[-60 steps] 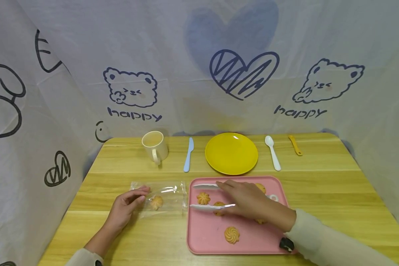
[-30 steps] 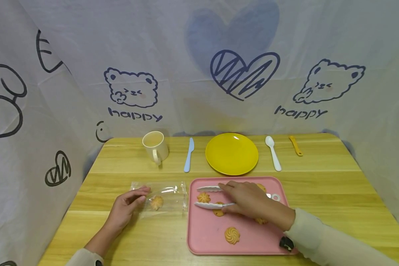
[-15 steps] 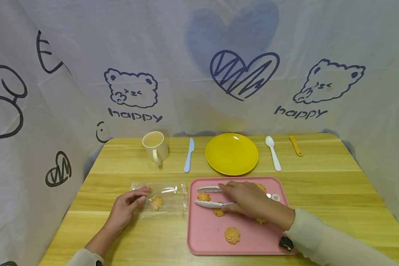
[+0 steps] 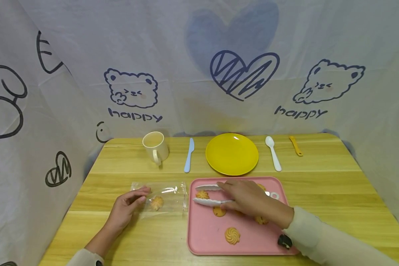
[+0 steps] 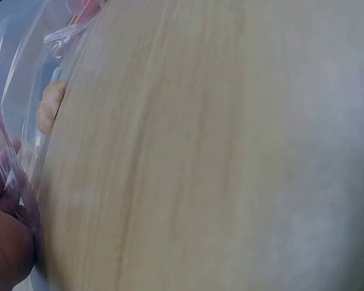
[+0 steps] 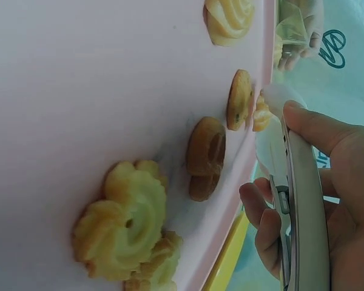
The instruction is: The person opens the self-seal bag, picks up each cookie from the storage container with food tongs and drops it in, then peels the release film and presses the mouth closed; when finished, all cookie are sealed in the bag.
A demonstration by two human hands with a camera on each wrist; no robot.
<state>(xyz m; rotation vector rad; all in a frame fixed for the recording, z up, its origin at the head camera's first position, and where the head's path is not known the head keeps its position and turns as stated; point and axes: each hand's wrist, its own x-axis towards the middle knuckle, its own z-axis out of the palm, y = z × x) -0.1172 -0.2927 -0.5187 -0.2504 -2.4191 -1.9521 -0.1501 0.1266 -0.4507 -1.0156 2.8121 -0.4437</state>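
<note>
My right hand (image 4: 247, 197) grips a pair of white tongs (image 6: 306, 206) over the pink tray (image 4: 203, 244). The tongs' tips stand apart on either side of a flower-shaped cookie (image 4: 202, 194) near the tray's left edge. A round cookie (image 4: 219, 211) lies just below the lower tip, and a swirl cookie (image 4: 232, 235) sits nearer the front. Other cookies (image 6: 124, 221) are partly hidden under the hand in the head view. At the left, my left hand (image 4: 124, 207) pinches the end of a clear plastic bag (image 4: 173, 199) that has one cookie (image 4: 157, 203) inside.
Along the back of the wooden table (image 4: 332, 192) stand a cream mug (image 4: 155, 146), a light blue knife (image 4: 189, 155), a yellow plate (image 4: 232, 154), a white spoon (image 4: 273, 153) and a short yellow handle (image 4: 296, 146). A printed cloth (image 4: 186, 74) hangs behind and at the sides.
The tongs' tips have drawn closer together and moved slightly up around the flower-shaped cookie, which sits a little farther back. The left hand and the bag have stayed put.
</note>
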